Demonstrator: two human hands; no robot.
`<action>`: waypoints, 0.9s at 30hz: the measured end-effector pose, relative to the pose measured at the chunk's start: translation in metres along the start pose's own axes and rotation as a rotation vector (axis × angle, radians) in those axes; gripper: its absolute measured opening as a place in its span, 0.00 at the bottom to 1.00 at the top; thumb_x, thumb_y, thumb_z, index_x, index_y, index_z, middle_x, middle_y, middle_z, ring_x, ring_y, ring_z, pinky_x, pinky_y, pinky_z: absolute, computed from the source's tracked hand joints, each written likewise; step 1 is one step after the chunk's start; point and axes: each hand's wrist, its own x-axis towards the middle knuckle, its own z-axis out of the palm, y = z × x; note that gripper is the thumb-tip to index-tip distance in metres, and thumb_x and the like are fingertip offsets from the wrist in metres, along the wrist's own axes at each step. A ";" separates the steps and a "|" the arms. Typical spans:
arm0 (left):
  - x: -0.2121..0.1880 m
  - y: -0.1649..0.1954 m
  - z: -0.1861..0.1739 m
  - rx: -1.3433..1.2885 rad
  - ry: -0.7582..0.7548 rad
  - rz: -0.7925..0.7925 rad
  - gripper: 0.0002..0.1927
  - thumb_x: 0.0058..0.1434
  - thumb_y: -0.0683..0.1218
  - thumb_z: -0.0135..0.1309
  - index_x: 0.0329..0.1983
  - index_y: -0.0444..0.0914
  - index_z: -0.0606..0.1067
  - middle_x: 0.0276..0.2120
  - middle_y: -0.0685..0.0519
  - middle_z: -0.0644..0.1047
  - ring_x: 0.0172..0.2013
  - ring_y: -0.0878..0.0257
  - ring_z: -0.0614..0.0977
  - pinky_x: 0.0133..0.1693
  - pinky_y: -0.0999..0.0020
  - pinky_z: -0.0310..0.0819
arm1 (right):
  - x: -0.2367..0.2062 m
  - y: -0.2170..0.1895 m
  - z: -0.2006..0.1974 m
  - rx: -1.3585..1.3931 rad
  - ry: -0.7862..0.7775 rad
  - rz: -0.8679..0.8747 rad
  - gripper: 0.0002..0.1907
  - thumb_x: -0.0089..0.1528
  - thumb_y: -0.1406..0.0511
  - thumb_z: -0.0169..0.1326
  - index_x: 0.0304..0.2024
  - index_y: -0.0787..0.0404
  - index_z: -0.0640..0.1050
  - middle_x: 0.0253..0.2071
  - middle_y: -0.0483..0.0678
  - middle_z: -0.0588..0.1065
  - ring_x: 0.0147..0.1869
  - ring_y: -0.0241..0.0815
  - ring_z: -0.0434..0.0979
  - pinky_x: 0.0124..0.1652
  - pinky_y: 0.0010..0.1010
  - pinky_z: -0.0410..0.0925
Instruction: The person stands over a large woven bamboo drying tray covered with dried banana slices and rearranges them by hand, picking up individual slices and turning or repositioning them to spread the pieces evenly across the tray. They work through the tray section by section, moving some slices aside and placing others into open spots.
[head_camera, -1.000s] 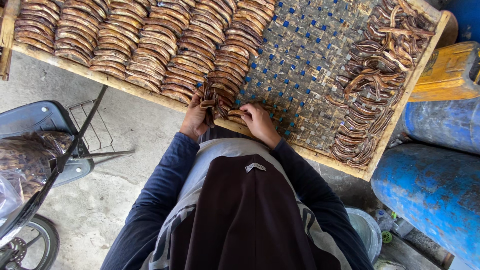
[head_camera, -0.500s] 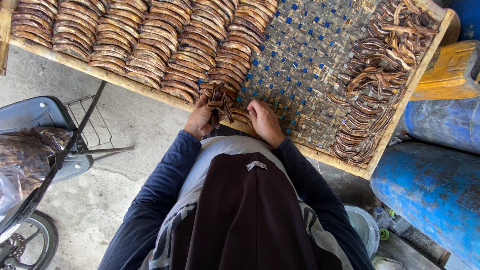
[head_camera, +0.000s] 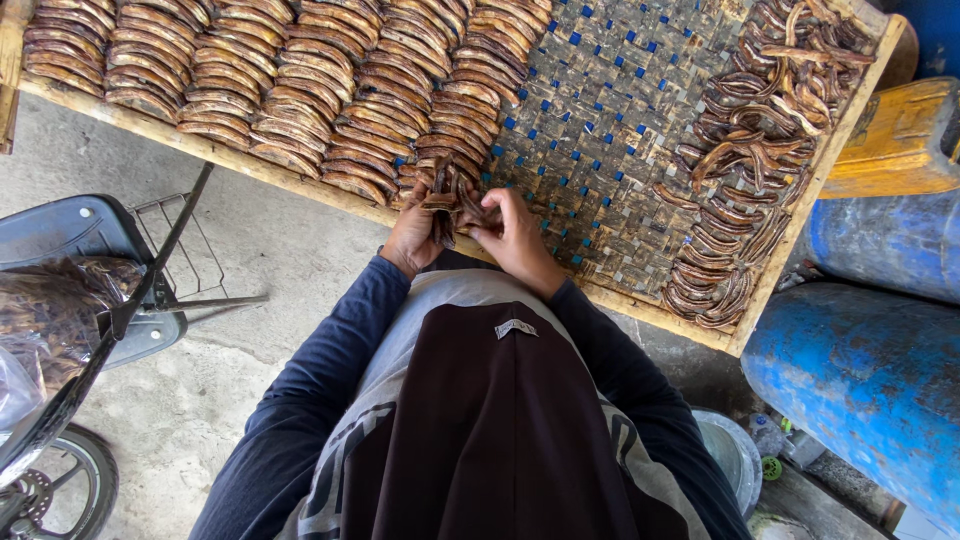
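Item: bundle of dried brown strips (head_camera: 447, 196), curved and flattened, likely split fruit dried dark.
Location of item: held between both hands at the near edge of the woven rack (head_camera: 610, 150), at the end of the laid rows.
Left hand (head_camera: 415, 235): closed around the bundle from the left, fingers curled under it.
Right hand (head_camera: 515, 235): pinched shut on the right side of the same bundle, fingertips meeting the strips.
Handling, judged: light; leathery rather than brittle, bending some before tearing; surface probably tacky, so pieces cling together and do not slip.
Where to hold, judged: at the middle of the curve, thumb on top and fingers beneath; the thin ends look likeliest to tear.
Laid rows (head_camera: 280, 80): overlapping strips in tidy columns, covering the left part of the rack.
Loose heap (head_camera: 760, 150): unsorted strips piled at the right end, well apart from the hands.
Rack frame (head_camera: 250, 165): pale wooden border.
Surroundings: blue drums (head_camera: 870, 380) to the right; motorbike (head_camera: 70, 330) to the left, on a concrete floor (head_camera: 260, 270).
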 end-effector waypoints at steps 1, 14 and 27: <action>0.001 0.000 -0.005 0.009 0.023 0.020 0.14 0.71 0.35 0.46 0.58 0.39 0.68 0.49 0.42 0.79 0.47 0.51 0.85 0.48 0.54 0.85 | 0.000 0.000 -0.002 -0.053 0.037 -0.069 0.17 0.62 0.73 0.62 0.48 0.65 0.69 0.48 0.52 0.71 0.48 0.41 0.78 0.43 0.31 0.75; 0.008 -0.005 -0.023 0.244 0.191 0.039 0.18 0.69 0.35 0.48 0.58 0.44 0.64 0.51 0.46 0.78 0.46 0.53 0.85 0.41 0.57 0.86 | -0.010 0.049 -0.008 -0.148 0.043 0.203 0.07 0.67 0.66 0.59 0.45 0.61 0.78 0.40 0.48 0.80 0.39 0.43 0.82 0.38 0.35 0.72; -0.005 0.005 0.007 0.444 0.140 -0.021 0.19 0.70 0.35 0.45 0.63 0.41 0.62 0.52 0.46 0.76 0.44 0.57 0.84 0.38 0.64 0.87 | -0.022 0.062 -0.007 -0.146 0.083 0.076 0.09 0.61 0.71 0.62 0.41 0.63 0.75 0.40 0.51 0.70 0.42 0.45 0.77 0.39 0.35 0.72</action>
